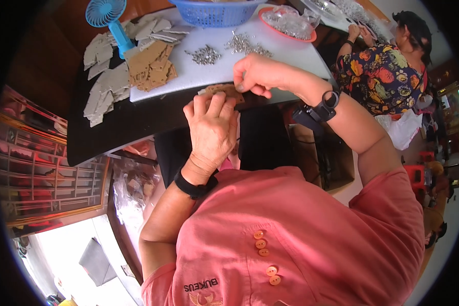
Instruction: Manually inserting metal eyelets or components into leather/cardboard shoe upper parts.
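Observation:
At the near edge of the table, my left hand [211,120] is closed over a small brown card [230,92], fingers curled across its top. My right hand [262,76] is just to the right, with thumb and forefinger pinched close to the card's right end; whatever they hold is hidden or too small to name. Beyond my hands lie two loose heaps of small silver metal pieces, a left heap [205,55] and a right heap [245,43]. A pile of brown cards [150,66] with small holes or marks rests left of these heaps.
Grey-white cards [109,86] are spread at the left, around a blue fan [107,15]. A blue basket [217,14] and a red-rimmed tray [288,25] of bagged small parts stand at the back of the white board [188,76]. Another person [385,71] in a floral top works at right.

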A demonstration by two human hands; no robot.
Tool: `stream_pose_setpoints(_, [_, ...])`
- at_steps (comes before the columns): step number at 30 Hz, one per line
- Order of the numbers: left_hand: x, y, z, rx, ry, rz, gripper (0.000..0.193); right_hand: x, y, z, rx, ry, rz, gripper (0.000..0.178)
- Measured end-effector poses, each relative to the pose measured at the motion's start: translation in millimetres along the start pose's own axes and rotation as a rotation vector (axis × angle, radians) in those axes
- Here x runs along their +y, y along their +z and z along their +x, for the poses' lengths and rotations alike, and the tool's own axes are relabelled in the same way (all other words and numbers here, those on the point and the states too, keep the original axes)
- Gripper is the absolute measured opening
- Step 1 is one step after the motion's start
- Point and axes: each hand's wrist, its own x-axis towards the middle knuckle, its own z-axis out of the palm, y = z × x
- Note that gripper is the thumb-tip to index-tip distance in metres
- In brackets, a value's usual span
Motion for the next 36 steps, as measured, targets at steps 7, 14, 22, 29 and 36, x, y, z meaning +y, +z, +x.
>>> stream_pose_setpoints(7, [1, -1, -2, 0.024, 0.013, -0.038, 0.023, -30, -14, 27, 0.309, -0.061, -0.313, 0.009])
stream_pose_setpoints(14, [-3, 2, -3, 0.03, 0.005, -0.072, 0.021, -5, -18, 69, 0.481, -0.282, -0.774, 0.012])
stream_pose_setpoints(22, [-3, 2, -4, 0.05, -0.004, -0.074, 0.023, -4, -16, 51, 0.539, -0.224, -0.622, 0.015])
stream_pose_setpoints(29, [-2, 1, -3, 0.026, -0.016, -0.066, 0.023, -5, -10, 57, 0.508, -0.281, -0.756, 0.015])
stream_pose_setpoints(36, [-3, 2, -3, 0.036, -0.038, -0.078, 0.022, -8, -11, 60, 0.505, -0.234, -0.884, 0.01])
